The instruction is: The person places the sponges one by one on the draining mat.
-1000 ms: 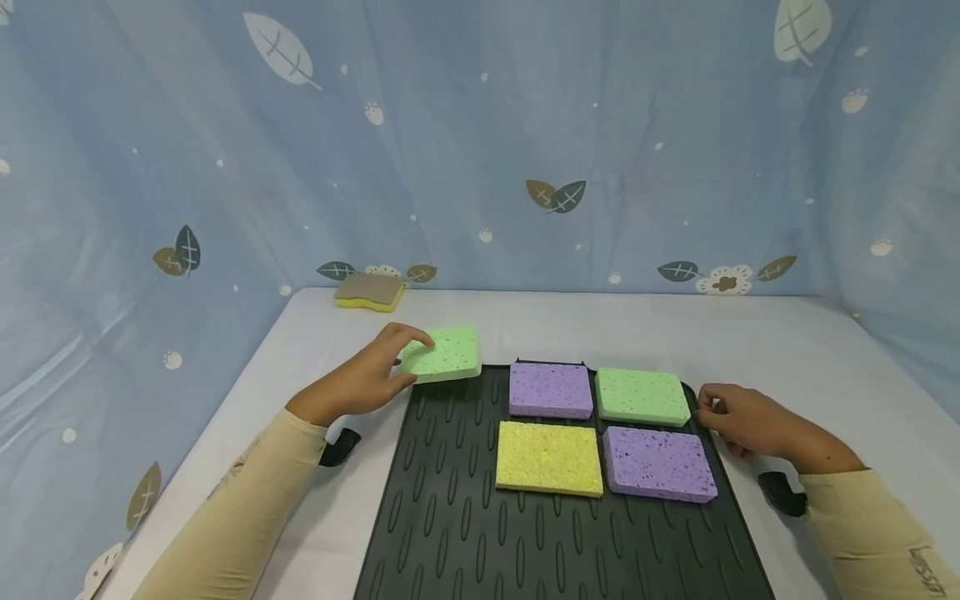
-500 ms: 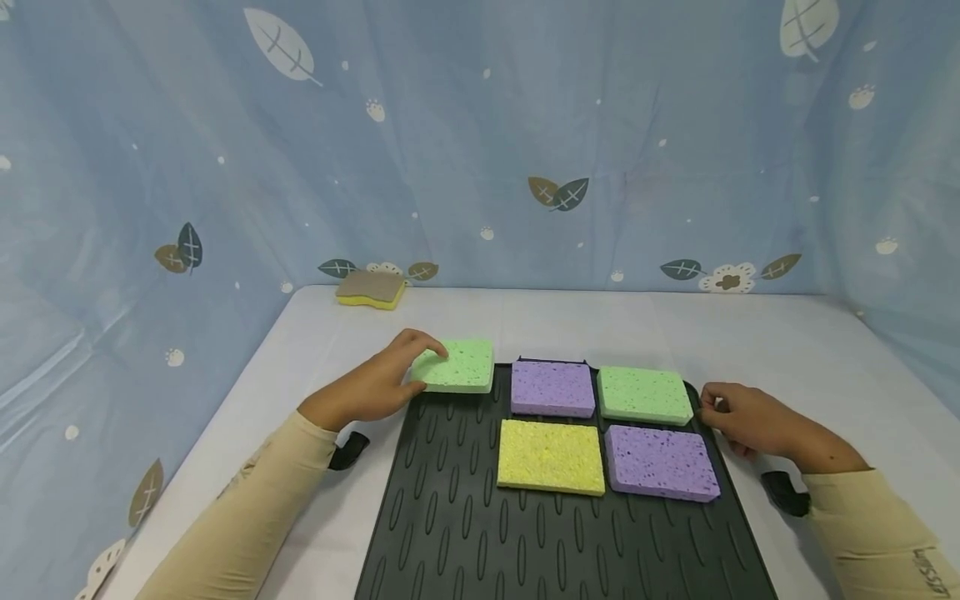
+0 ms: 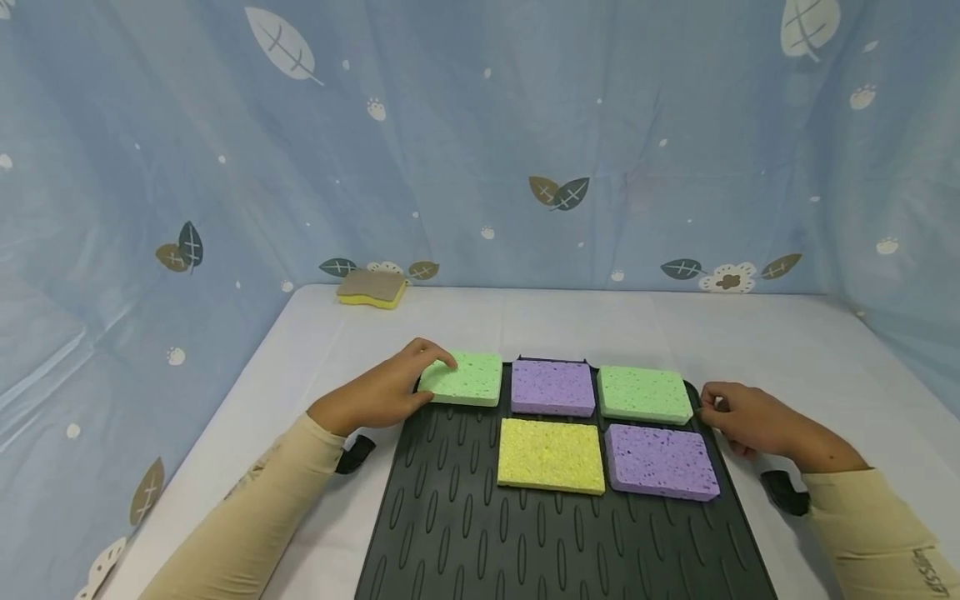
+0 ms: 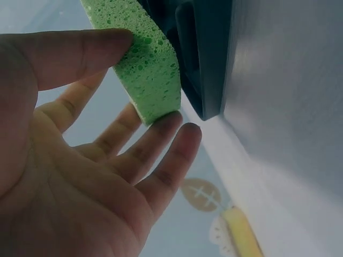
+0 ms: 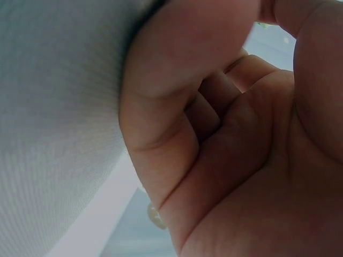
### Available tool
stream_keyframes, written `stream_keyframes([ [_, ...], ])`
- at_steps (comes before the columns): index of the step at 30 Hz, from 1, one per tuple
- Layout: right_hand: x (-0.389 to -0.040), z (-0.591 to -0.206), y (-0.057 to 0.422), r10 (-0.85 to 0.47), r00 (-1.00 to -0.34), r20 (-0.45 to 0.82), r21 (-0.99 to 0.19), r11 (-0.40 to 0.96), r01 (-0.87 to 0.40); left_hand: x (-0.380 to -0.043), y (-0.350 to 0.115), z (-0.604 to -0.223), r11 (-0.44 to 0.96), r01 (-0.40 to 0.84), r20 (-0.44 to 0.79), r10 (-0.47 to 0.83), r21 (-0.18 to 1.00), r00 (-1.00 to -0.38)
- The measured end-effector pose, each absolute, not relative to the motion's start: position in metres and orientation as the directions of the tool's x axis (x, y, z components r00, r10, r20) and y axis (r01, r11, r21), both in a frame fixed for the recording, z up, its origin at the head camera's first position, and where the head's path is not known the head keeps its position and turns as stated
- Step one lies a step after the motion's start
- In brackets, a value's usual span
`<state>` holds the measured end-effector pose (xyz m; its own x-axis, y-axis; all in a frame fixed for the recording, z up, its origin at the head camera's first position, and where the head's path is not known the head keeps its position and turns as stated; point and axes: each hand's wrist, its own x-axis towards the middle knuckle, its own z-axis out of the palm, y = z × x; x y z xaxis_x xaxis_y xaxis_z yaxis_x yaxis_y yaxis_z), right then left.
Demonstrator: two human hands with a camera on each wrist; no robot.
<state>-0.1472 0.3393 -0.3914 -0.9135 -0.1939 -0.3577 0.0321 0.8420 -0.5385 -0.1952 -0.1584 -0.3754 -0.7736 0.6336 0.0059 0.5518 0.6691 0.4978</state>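
Observation:
At the mat's far left corner, my left hand [image 3: 386,392] grips a light green sponge [image 3: 476,379]. In the left wrist view, the thumb presses one face of that green sponge [image 4: 153,80], and fingertips lie at its edge. The dark ribbed mat [image 3: 487,533] is below. In line to the right are a purple sponge [image 3: 552,387] and another green sponge [image 3: 645,393]. A yellow sponge [image 3: 551,456] and a second purple sponge [image 3: 662,461] form a nearer row. Fingers loosely curled, my right hand [image 3: 761,421] rests beside the mat's right edge; nothing shows in its palm [image 5: 241,155].
A yellow sponge with a grey-brown top [image 3: 372,287] lies at the back left of the white table [image 3: 780,342]. Behind and beside the table hangs a blue leaf-patterned curtain [image 3: 450,125].
My left hand has brought the green sponge rightward and nearer, from beyond the mat's far left corner to over that corner. The right hand has stayed in place.

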Motion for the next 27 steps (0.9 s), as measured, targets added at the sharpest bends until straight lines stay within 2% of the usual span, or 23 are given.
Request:
stream_keyframes([
  [10, -0.147, -0.391, 0.338, -0.204, -0.912, -0.356, -0.534, 0.845, 0.019, -0.193, -0.155, -0.379, 0.685, 0.561, -0.007, 0.637, 0.465, -0.771],
  [27, -0.147, -0.39, 0.339, -0.207, -0.911, -0.356, -0.511, 0.86, 0.004, -0.191, -0.148, -0.378, 0.719, 0.509, -0.072, 0.608, 0.474, -0.791],
])
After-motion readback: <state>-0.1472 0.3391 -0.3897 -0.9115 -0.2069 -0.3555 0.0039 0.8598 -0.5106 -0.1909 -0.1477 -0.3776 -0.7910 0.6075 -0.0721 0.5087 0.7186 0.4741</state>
